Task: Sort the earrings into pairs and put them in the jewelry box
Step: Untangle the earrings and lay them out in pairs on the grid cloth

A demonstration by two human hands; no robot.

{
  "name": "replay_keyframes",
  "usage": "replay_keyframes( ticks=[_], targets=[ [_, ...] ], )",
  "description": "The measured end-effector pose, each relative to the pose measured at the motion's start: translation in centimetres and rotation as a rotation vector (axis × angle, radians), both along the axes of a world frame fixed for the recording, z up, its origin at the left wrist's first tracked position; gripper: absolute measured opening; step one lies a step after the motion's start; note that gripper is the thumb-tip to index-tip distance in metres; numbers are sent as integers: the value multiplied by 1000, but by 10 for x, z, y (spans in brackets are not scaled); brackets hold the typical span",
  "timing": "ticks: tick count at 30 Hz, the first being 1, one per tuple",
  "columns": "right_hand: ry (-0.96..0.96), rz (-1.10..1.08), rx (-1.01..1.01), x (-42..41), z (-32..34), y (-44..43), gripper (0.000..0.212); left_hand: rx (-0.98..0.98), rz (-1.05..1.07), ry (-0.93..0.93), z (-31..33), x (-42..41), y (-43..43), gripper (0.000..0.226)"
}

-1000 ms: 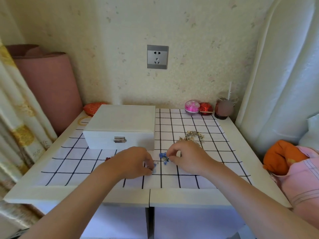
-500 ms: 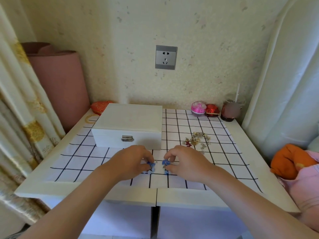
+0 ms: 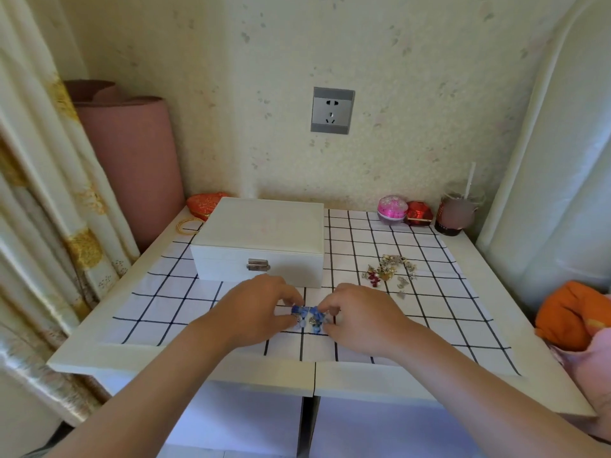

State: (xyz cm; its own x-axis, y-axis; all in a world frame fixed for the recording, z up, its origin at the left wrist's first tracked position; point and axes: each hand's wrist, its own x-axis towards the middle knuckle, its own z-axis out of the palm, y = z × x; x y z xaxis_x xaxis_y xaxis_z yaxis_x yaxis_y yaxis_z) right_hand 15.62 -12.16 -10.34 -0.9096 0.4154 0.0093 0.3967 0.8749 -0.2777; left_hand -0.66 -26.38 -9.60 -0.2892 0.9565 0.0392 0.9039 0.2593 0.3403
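On the white cloth [image 3: 429, 312] ruled with a dark grid, just in front of the jewelry box [image 3: 264, 233], your hands meet over two small blue pieces with silvery fittings. The box is a smooth white rectangle with its lid down and a small metal clasp on its front wall. To its right lies the loose pile of earrings [image 3: 390, 271], a glinting tangle of silver, gold and dark red. Both your forearms reach in from the near edge, knuckles up, low over the cloth. Your left hand [image 3: 261, 309] curls thumb and fingertips round the left blue earring [image 3: 296, 313]. Your right hand [image 3: 360, 315] pinches the right blue earring [image 3: 316, 317] the same way. The two earrings sit side by side, almost touching.
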Motion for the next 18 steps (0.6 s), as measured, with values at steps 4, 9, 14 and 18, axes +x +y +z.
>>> replay_keyframes(
  ticks=[4,9,14,18],
  targets=[
    [21,-3,-7,-3,-2,-4,26,-40,-40,38,-3,7,3,23],
    [7,4,-38,-3,0,-6,31,-76,1,16,0,4,2,24],
    [84,-85,-161,10,20,26,34,13,-15,-131,17,21,22,26],
    [129,-244,-79,29,25,76,20,79,-71,-206,28,51,60,22]
  ],
)
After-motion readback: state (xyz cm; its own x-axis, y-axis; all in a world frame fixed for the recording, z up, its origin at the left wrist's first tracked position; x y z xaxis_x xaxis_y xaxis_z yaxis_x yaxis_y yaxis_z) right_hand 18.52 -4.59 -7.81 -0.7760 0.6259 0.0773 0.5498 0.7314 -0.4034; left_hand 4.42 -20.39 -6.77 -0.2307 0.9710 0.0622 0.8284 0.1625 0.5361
